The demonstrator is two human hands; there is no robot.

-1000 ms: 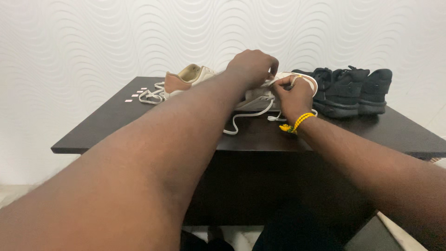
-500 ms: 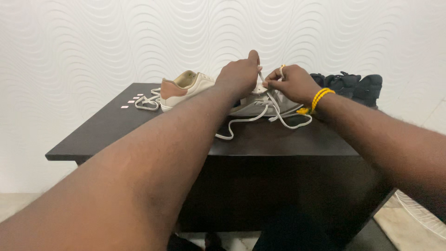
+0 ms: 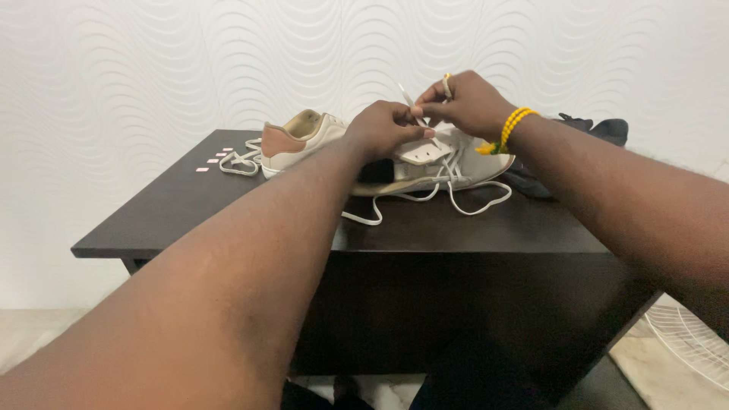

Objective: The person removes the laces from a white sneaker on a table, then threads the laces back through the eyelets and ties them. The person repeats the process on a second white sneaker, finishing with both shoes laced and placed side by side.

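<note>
A white sneaker (image 3: 437,163) lies on a dark wooden table (image 3: 228,205), its loose white lace (image 3: 463,201) trailing onto the tabletop. My left hand (image 3: 383,127) presses on the shoe's upper by the eyelets, fingertips pinching the lace. My right hand (image 3: 467,102), with a yellow bead bracelet (image 3: 510,125) at the wrist, is raised just above the shoe and pinches the lace end, pulling it upward. A second white sneaker (image 3: 300,140) with a tan heel sits behind and to the left, its lace spread beside it.
Black shoes (image 3: 600,133) stand at the table's far right, mostly hidden by my right arm. Small pale tabs (image 3: 211,161) lie at the far left corner. A wavy white wall is behind. A white wire fan grille (image 3: 687,342) rests on the floor at right.
My right hand rose from the shoe's heel opening to above the tongue, drawing the lace up. My left hand shifted onto the eyelets. The view moved rightward, hiding most of the black shoes.
</note>
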